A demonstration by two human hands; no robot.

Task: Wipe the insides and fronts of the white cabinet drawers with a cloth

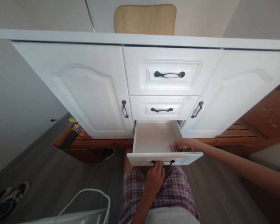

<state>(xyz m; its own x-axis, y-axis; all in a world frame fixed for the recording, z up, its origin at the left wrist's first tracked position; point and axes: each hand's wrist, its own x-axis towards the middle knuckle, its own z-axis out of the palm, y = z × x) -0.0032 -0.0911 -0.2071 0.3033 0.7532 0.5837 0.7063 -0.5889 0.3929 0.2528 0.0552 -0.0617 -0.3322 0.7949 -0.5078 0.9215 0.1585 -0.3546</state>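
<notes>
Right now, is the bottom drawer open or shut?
Open. The bottom drawer is pulled out, its white inside showing; the left hand grips its handle, the right hand reaches inside.

Counter (140, 39): on top of the cabinet, with a cushion (145, 19) behind its far edge.
Top drawer (169, 71): in the middle, between the left door (84, 93) and the right door (235, 93).
Middle drawer (162, 108): directly under the top drawer.
Bottom drawer (154, 137): under the middle drawer, pulled out over the person's lap.
Left hand (156, 177): below the bottom drawer's front, fingers on its handle (162, 162).
Right hand (180, 144): inside the bottom drawer, at its front right corner.
Ledge (102, 143): under the cabinet, jutting forward.
Bottle (78, 127): on the ledge, before the left door.
Shoes (9, 199): on the floor (60, 174), far left, well apart from the cabinet.
</notes>
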